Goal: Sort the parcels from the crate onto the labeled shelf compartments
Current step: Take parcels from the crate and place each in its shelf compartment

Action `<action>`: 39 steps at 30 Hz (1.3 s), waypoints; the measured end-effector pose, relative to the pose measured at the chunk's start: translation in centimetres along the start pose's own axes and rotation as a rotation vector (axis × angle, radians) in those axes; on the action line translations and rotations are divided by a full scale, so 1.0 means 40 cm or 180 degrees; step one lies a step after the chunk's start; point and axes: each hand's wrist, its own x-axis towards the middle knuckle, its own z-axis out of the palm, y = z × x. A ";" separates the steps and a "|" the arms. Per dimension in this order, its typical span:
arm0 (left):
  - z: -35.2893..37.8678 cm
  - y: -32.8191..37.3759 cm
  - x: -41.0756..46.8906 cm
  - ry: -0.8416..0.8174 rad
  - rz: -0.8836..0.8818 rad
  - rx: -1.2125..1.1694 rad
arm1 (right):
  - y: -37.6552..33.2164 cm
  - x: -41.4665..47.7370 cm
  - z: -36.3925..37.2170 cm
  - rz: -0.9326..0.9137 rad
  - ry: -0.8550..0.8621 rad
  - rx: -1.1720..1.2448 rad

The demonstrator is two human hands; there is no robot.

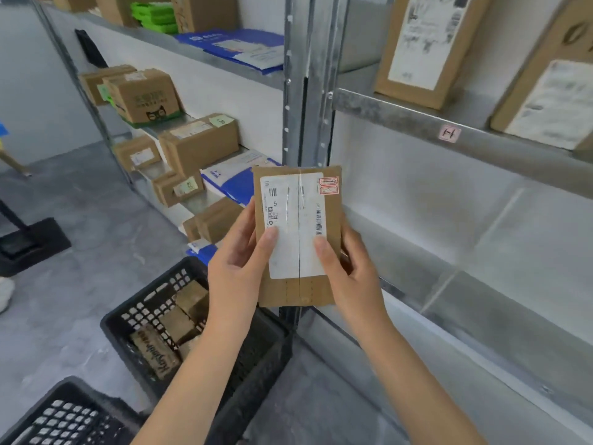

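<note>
I hold a flat brown cardboard parcel (298, 284) upright in front of the shelf upright, its white shipping label facing me. My left hand (237, 261) grips its left edge with the thumb on the label. My right hand (349, 268) grips the right edge, thumb also on the label. Below the parcel stands the black plastic crate (134, 319) with several brown parcels inside. A pink compartment label marked H (449, 133) sticks on the shelf edge to the upper right.
Metal shelving (401, 114) fills the right; its middle bay behind the parcel holds nothing visible. Two boxes stand on the shelf above. Left shelves carry brown boxes (144, 96) and blue mailers (234, 184). A second black crate (64, 415) sits at bottom left.
</note>
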 end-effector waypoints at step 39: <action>0.665 0.168 -0.668 -0.2052 -0.0089 -0.0410 | -0.193 -0.742 -0.780 -0.0074 0.2064 -0.0799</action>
